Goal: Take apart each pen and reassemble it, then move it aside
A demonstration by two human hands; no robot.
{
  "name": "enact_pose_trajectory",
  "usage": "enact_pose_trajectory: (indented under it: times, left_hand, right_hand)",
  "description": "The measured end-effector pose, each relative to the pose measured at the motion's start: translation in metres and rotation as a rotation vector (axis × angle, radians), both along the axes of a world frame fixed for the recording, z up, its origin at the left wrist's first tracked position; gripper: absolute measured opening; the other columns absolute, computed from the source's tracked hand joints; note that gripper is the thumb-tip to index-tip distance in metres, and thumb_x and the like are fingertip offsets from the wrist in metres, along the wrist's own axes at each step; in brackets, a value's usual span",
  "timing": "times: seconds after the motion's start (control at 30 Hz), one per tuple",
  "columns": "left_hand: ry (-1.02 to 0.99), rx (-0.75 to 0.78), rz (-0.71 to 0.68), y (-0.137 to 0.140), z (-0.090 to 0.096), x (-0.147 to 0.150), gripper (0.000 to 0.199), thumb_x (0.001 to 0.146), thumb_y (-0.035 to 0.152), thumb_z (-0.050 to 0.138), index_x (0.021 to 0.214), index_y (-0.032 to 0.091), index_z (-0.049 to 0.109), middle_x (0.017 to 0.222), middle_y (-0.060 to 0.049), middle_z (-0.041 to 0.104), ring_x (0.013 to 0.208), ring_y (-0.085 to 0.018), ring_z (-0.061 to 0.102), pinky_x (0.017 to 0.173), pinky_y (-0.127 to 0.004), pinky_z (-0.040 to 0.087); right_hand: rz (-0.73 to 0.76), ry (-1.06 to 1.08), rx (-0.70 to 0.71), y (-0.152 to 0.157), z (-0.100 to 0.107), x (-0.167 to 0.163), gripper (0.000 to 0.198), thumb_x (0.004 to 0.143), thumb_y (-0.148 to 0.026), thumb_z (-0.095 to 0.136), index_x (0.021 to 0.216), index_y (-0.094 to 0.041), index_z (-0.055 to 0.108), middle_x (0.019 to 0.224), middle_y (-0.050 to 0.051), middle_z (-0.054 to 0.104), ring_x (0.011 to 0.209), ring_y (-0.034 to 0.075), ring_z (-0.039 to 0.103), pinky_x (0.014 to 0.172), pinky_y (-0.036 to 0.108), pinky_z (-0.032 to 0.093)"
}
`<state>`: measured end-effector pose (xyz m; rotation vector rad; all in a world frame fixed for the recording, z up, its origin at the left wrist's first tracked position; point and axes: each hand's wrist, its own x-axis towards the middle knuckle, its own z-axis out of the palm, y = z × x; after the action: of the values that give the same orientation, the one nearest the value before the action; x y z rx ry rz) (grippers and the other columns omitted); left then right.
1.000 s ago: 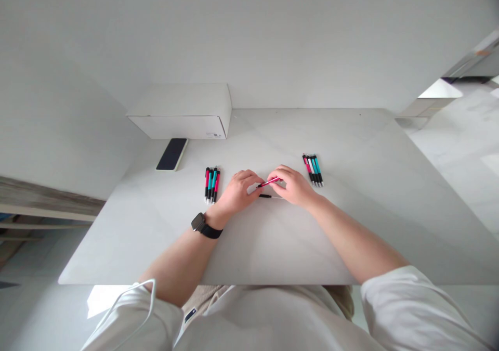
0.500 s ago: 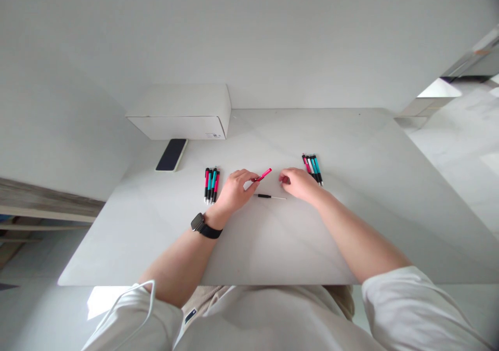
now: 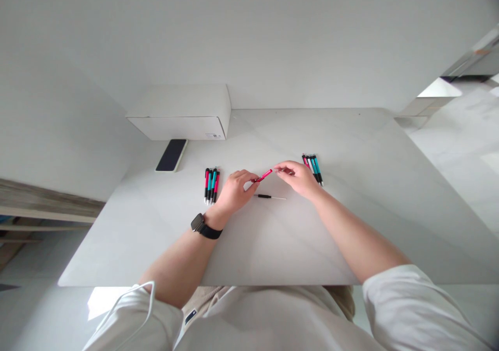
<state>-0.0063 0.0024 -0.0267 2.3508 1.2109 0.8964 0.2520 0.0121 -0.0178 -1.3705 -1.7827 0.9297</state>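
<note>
My left hand [image 3: 237,189] is closed around a pink pen barrel [image 3: 265,175], which slants up and to the right out of the fingers. Just beyond the barrel's upper end are the fingertips of my right hand [image 3: 298,177], pinched together. Whatever sits between them is too small to make out. On the table below the barrel lies a black pen part with a thin, pale rod [image 3: 271,197] pointing right.
Several pink and teal pens [image 3: 211,185] lie side by side left of my left hand. Another row of pens [image 3: 313,169] is behind my right hand. A phone [image 3: 171,155] and a white box [image 3: 177,127] occupy the back left of the white table [image 3: 351,138].
My right hand has moved slightly up and left, bringing its fingertips close to the barrel's end, and its fingers have straightened. The left hand has hardly moved.
</note>
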Motion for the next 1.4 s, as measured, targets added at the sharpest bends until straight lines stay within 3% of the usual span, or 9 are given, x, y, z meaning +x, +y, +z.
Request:
enact_pose_trajectory:
  times: [0.1, 0.23, 0.37, 0.83, 1.0, 1.17, 1.3, 1.4]
  left_hand:
    - [0.005, -0.002, 0.001, 0.0, 0.0, 0.0, 0.016, 0.101, 0.028, 0.06, 0.108, 0.022, 0.073, 0.102, -0.008, 0.075, 0.095, -0.023, 0.069, 0.09, -0.04, 0.054]
    - [0.007, -0.001, 0.005, 0.001, -0.002, -0.001, 0.016, 0.1, 0.027, 0.061, 0.109, 0.022, 0.073, 0.102, -0.008, 0.075, 0.096, -0.024, 0.069, 0.09, -0.041, 0.054]
    - [0.004, -0.007, 0.004, 0.001, -0.002, -0.001, 0.017, 0.1, 0.028, 0.06, 0.109, 0.023, 0.074, 0.101, -0.008, 0.075, 0.095, -0.024, 0.069, 0.09, -0.042, 0.054]
    - [0.022, -0.017, -0.007, 0.001, -0.004, -0.002, 0.016, 0.1, 0.03, 0.062, 0.108, 0.024, 0.074, 0.102, -0.007, 0.075, 0.096, -0.024, 0.068, 0.092, -0.041, 0.053]
    - [0.011, -0.025, -0.023, 0.002, -0.004, -0.002, 0.014, 0.099, 0.028, 0.064, 0.107, 0.024, 0.074, 0.1, -0.007, 0.075, 0.095, -0.023, 0.068, 0.092, -0.041, 0.053]
    - [-0.034, -0.017, -0.041, 0.002, -0.004, -0.001, 0.013, 0.099, 0.028, 0.065, 0.107, 0.024, 0.074, 0.1, -0.007, 0.075, 0.096, -0.023, 0.069, 0.091, -0.041, 0.054]
    - [-0.057, -0.02, -0.073, 0.0, -0.002, 0.001, 0.012, 0.099, 0.029, 0.066, 0.106, 0.024, 0.074, 0.1, -0.007, 0.075, 0.095, -0.024, 0.069, 0.092, -0.042, 0.054]
    - [-0.08, -0.031, -0.074, -0.001, 0.0, 0.001, 0.017, 0.099, 0.031, 0.066, 0.114, 0.025, 0.073, 0.104, -0.007, 0.074, 0.099, -0.024, 0.069, 0.094, -0.043, 0.055]
  right_hand:
    - [-0.041, 0.085, -0.01, 0.002, -0.003, 0.0, 0.038, 0.092, -0.045, 0.069, 0.124, -0.025, 0.066, 0.11, 0.004, 0.077, 0.093, 0.019, 0.071, 0.089, 0.034, 0.056]
    - [-0.055, 0.148, 0.004, 0.002, -0.003, 0.0, 0.034, 0.091, -0.053, 0.069, 0.107, -0.023, 0.069, 0.104, 0.006, 0.077, 0.095, 0.021, 0.072, 0.089, 0.035, 0.057]
    - [-0.041, 0.158, 0.01, 0.001, -0.001, -0.001, 0.035, 0.093, -0.057, 0.066, 0.104, -0.024, 0.073, 0.104, 0.006, 0.078, 0.095, 0.022, 0.072, 0.087, 0.036, 0.058]
    - [-0.015, -0.053, 0.147, -0.01, 0.011, -0.008, 0.027, 0.1, -0.046, 0.061, 0.107, -0.027, 0.078, 0.113, 0.006, 0.078, 0.102, 0.022, 0.072, 0.091, 0.035, 0.057]
    - [0.034, 0.012, 0.221, -0.01, 0.005, -0.006, 0.026, 0.1, -0.044, 0.064, 0.115, -0.026, 0.076, 0.112, 0.005, 0.077, 0.096, 0.02, 0.071, 0.09, 0.034, 0.057]
    - [0.069, 0.146, 0.103, -0.004, -0.01, -0.005, 0.039, 0.089, -0.046, 0.078, 0.123, -0.028, 0.073, 0.112, 0.005, 0.077, 0.093, 0.021, 0.072, 0.085, 0.036, 0.058]
    - [0.129, 0.201, -0.014, -0.003, -0.015, -0.008, 0.029, 0.088, -0.047, 0.078, 0.11, -0.029, 0.077, 0.105, 0.003, 0.077, 0.09, 0.021, 0.071, 0.08, 0.035, 0.057]
    - [0.115, 0.259, -0.026, -0.003, -0.013, -0.009, 0.025, 0.089, -0.049, 0.076, 0.103, -0.028, 0.079, 0.103, 0.003, 0.077, 0.089, 0.021, 0.069, 0.079, 0.034, 0.055]
